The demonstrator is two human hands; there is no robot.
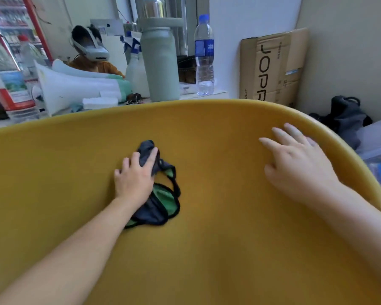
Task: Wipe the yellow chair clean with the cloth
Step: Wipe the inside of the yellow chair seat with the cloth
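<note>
The yellow chair (218, 133) fills the lower part of the head view, its curved shell facing me. A crumpled dark grey and green cloth (163, 201) with black edging lies against the chair's middle. My left hand (134, 177) presses on the cloth's upper part, fingers curled around a bunched grey fold. My right hand (295, 164) rests flat on the chair's upper right side near the rim, fingers spread and holding nothing.
Behind the chair a cluttered table holds a tall grey-green flask (160, 62), a water bottle (204, 56), a spray bottle (133, 62) and a white megaphone (75, 86). A cardboard box (275, 67) leans on the wall. A dark bag (343, 117) lies at right. A person wearing a headset (90, 47) sits beyond.
</note>
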